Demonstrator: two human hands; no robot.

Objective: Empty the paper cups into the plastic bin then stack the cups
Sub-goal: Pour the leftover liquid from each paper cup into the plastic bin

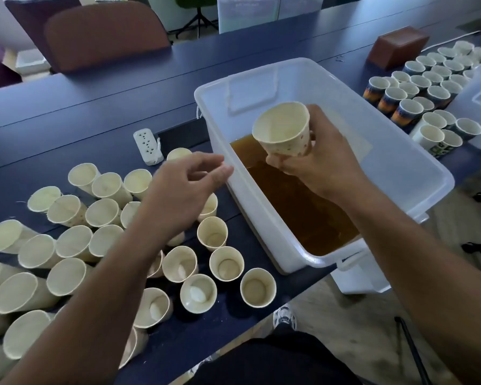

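Gripping one paper cup (282, 132): right hand (321, 159) | left hand (184, 193) loose, empty | one plastic bin (400, 165)

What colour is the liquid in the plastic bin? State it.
Amber-brown liquid in the translucent white plastic bin, head view.

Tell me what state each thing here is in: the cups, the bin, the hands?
Held paper cup: empty, tilted toward the camera, over the bin.
Plastic bin: lid off, brown liquid inside.
Right hand: grips the held cup.
Left hand: holds nothing, fingers loosely curled.
Cream cups: upright, empty.
Printed cups: upright, contents unclear.
Power strip: nothing plugged in.
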